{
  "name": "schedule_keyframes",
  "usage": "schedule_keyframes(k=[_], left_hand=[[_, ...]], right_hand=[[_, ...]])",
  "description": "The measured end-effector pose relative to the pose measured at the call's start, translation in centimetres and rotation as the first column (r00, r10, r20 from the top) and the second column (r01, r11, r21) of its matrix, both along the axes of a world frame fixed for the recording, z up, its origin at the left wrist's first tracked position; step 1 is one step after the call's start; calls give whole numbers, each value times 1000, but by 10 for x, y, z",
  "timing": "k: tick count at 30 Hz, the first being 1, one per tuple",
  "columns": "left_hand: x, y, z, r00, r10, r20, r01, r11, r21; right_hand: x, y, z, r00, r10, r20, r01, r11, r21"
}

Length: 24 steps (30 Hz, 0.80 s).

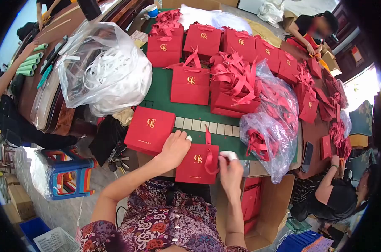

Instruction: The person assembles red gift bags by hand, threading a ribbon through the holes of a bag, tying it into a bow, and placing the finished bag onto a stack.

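A small red paper gift bag (191,170) with a gold logo is in front of me at the table's near edge. My left hand (176,148) has its fingers curled at the bag's upper left corner, beside a stack of flat red bags (146,130). One of its fingertips has a white covering. At the bag's right edge, my right hand (231,171) is closed in a pinch, a white wrap on a finger. The red ribbon handle (210,157) loops down the bag's front to this hand; the fingertips' exact grip is partly hidden.
Beyond stand several finished red bags (190,86) on a green mat (159,94), with a row of pale tiles (203,126). Clear plastic with ribbons (270,130) lies right; a plastic bag of white cords (106,71) left. A carton (272,206) sits below. Other people work around.
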State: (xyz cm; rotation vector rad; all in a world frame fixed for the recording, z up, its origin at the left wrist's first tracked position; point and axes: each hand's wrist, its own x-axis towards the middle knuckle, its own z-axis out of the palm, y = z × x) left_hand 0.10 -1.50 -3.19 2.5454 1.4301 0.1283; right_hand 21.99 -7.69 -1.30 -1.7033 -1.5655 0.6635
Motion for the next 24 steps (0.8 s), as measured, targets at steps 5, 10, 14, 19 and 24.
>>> schedule_keyframes(k=[5, 10, 14, 19, 24], left_hand=[[5, -5, -2, 999, -7, 38, 8, 1000, -20], [1, -4, 1, 990, -12, 143, 9, 1000, 19], [-1, 0, 4, 966, -12, 257, 31, 997, -69], [1, 3, 5, 961, 39, 275, 22, 976, -217], [1, 4, 14, 861, 240, 449, -16, 894, -447]], right_hand=[[-48, 7, -13, 980, 197, -8, -197, 980, 34], [-51, 11, -38, 981, 176, 85, -188, 969, 162], [-47, 9, -41, 984, 153, -92, -148, 987, 58], [-48, 6, -35, 982, 145, -124, -138, 988, 62], [-52, 6, -29, 968, 4, -252, -17, 999, -50]])
